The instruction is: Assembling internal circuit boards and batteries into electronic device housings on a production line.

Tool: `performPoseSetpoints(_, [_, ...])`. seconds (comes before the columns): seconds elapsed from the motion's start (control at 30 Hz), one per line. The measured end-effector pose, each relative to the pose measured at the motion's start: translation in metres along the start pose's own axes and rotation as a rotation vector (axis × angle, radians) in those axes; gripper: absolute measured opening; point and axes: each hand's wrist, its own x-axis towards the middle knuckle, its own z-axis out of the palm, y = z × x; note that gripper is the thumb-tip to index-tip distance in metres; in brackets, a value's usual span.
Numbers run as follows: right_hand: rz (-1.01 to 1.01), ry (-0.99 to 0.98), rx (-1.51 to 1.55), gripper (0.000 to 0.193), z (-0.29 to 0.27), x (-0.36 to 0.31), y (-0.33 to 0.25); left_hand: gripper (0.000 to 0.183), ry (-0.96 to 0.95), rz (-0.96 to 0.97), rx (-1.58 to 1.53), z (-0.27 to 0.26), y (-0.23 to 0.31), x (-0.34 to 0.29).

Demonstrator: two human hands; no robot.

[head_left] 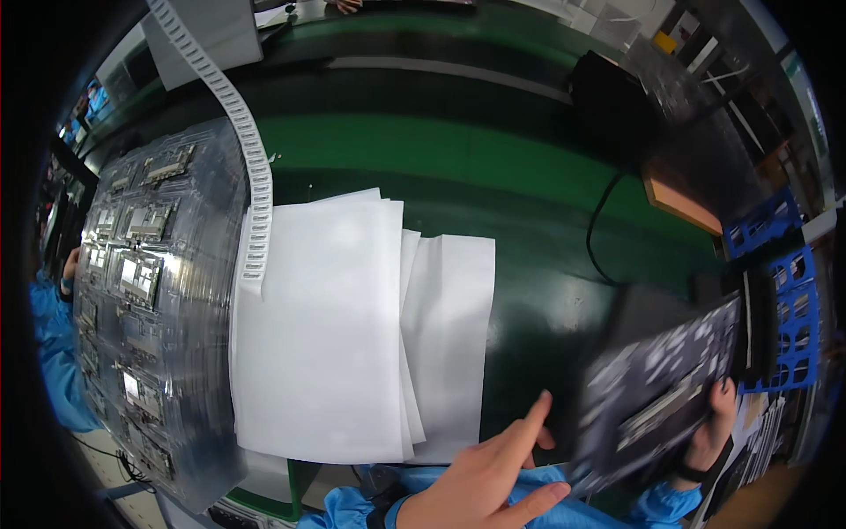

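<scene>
A dark flat panel [670, 379] with pale patches and a long light strip on its face stands tilted at the right. It is smeared by motion, and its exact kind cannot be made out. My right hand [712, 430] grips its right edge, with some fingers hidden behind it. My left hand [493, 472] is just left of the panel's lower edge, index finger stretched out and thumb apart, holding nothing. Left of it lies a loose stack of white sheets [317, 335]. A strip of printed labels [251, 176] curves down onto the stack's upper left corner.
A tall pile of clear plastic trays [198, 309] with small circuit boards stands at the left, a person's blue sleeve [57, 353] beyond it. The green mat [423, 150] spans the bench. A black cable [595, 229] and blue plastic crates [793, 326] are at the right.
</scene>
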Motion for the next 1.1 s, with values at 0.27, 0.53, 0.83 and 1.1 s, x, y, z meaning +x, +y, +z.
performPoseSetpoints(0.27, [0.012,-0.048,0.147,0.026,-0.001,0.18,-0.044,0.042,0.122,-0.182,0.054,-0.011,-0.007,-0.039])
performPoseSetpoints(0.53, [-0.449,-0.506,-0.029,0.015,0.214,0.247,0.032,0.033,0.272,-0.238,0.121,0.002,0.006,-0.066])
performPoseSetpoints(0.83, [0.414,-0.24,0.021,0.045,0.296,0.284,0.082,0.031,0.564,-0.374,0.06,0.016,-0.001,-0.103])
performPoseSetpoints(1.1, [0.202,0.338,0.713,0.071,0.264,0.315,0.06,0.026,0.482,-0.395,-0.108,0.011,-0.005,-0.083])
